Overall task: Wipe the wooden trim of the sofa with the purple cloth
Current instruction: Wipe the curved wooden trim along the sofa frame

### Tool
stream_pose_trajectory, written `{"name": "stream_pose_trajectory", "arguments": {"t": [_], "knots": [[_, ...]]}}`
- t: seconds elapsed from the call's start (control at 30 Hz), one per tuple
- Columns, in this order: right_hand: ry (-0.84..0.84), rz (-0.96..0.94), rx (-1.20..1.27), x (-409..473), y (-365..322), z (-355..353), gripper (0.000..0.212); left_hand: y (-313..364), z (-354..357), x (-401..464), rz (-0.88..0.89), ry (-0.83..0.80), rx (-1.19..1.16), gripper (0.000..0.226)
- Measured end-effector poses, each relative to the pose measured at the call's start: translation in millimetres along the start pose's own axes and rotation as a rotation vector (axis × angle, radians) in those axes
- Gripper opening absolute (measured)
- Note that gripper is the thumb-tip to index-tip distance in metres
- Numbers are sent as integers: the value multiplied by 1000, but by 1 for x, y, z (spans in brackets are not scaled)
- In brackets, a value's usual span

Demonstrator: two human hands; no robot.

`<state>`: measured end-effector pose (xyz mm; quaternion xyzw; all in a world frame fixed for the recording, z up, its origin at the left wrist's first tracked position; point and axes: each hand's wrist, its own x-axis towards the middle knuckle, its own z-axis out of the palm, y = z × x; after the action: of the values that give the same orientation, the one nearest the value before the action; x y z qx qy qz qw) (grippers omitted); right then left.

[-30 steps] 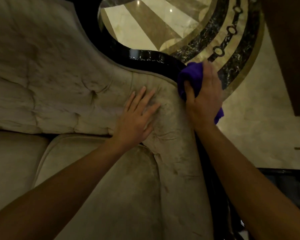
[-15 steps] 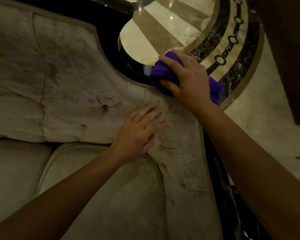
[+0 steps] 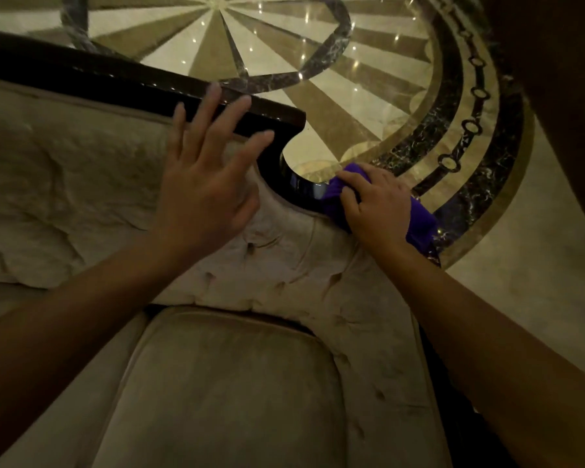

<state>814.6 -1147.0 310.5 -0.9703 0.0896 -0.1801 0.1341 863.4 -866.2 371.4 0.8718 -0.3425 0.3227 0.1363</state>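
Note:
A beige tufted sofa (image 3: pixel 81 184) has a dark glossy wooden trim (image 3: pixel 115 79) along the top of its backrest, curving down in a scoop at the right. My right hand (image 3: pixel 375 204) presses the bunched purple cloth (image 3: pixel 419 224) onto the lower part of that curve. The cloth shows at my fingertips and behind my palm. My left hand (image 3: pixel 206 177) is raised with fingers spread, its fingertips over the trim's upper end and its palm over the upholstery; I cannot tell if it touches.
A beige seat cushion (image 3: pixel 223 383) lies below the backrest. Behind the sofa spreads a polished marble floor (image 3: pixel 335 79) with a radial pattern and dark ring border. A dark brown surface (image 3: pixel 561 79) fills the upper right corner.
My left hand rose from the upholstery toward the trim's upper end, fingers now spread. My right hand carried the cloth leftward along the curved trim. The view tilted up, showing more floor.

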Motion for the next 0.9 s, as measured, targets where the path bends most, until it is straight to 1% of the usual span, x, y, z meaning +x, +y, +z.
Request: {"name": "stream_pose_trajectory", "arguments": {"t": [0.07,0.13,0.27,0.33,0.4,0.5,0.63,0.77,0.83,0.87,0.9], "knots": [[64,78,27,1,-16,8,38,-16,8,12,-55,-37,99,64],[120,115,54,3,-31,17,34,-23,21,15,-88,-43,179,65],[165,100,40,16,-55,35,36,-18,43,20,-155,86,203,63],[173,115,131,24,-74,41,37,-19,48,22,-152,106,189,65],[189,171,329,31,-98,41,36,-22,50,22,-128,111,173,65],[272,329,722,36,-122,40,38,-22,54,20,-132,120,181,63],[247,555,1187,47,-135,22,41,-23,57,20,-125,110,177,58],[219,727,1702,62,-144,-3,30,-24,56,19,-111,86,154,58],[248,774,1865,71,-142,-8,25,-25,56,18,-111,75,151,61],[261,785,1899,74,-143,-10,24,-25,56,18,-111,74,152,62],[282,783,1865,75,-146,-9,24,-24,56,19,-112,75,152,61]]}}
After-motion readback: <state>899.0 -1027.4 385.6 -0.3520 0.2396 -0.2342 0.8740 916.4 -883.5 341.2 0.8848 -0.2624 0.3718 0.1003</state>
